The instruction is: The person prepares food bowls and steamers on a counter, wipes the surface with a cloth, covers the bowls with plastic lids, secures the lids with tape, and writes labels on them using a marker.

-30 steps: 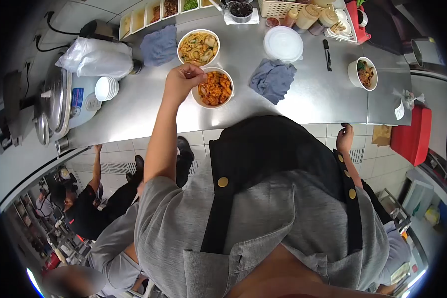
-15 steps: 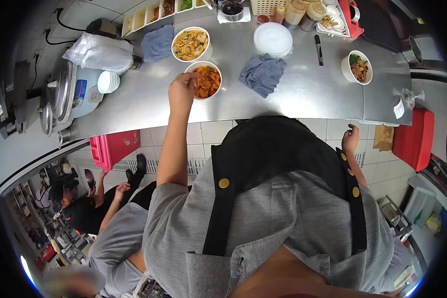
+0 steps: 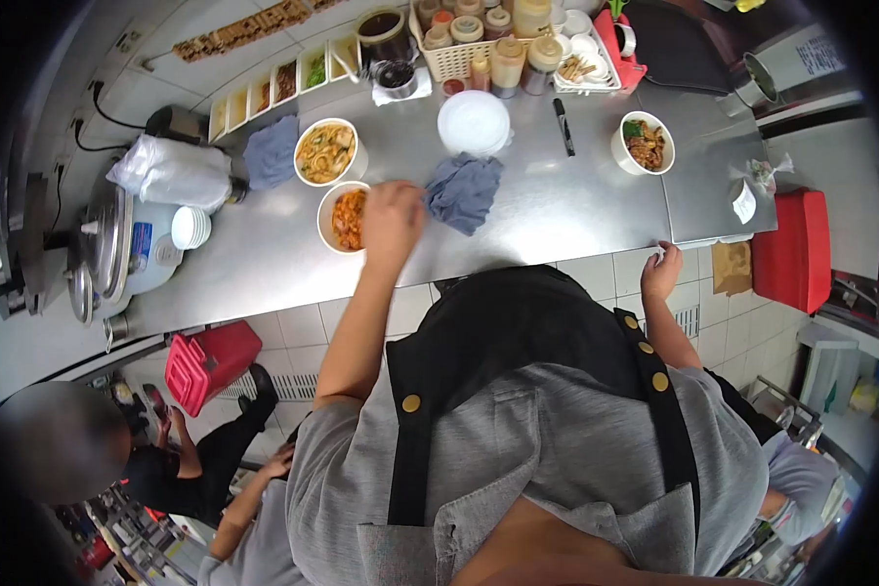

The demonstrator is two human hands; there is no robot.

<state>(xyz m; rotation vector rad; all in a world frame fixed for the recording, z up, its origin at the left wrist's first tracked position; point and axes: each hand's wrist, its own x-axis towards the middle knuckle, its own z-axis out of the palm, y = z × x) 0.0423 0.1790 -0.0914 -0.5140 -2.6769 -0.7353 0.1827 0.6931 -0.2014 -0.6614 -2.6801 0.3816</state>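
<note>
Stacked cups stand on the left of the steel surface. Right of them lies a cloth, then the noodle bowl, with the red-food bowl just beside it, on the near side. The left hand is at that bowl's right rim, its fingers bent and blurred; whether they grip anything, I cannot tell. Next come a crumpled blue rag, a lid behind it, and a marker. The right hand is by the near edge, fingers curled, something small and white at their tips, grip unclear. The meat bowl stands farther back.
</note>
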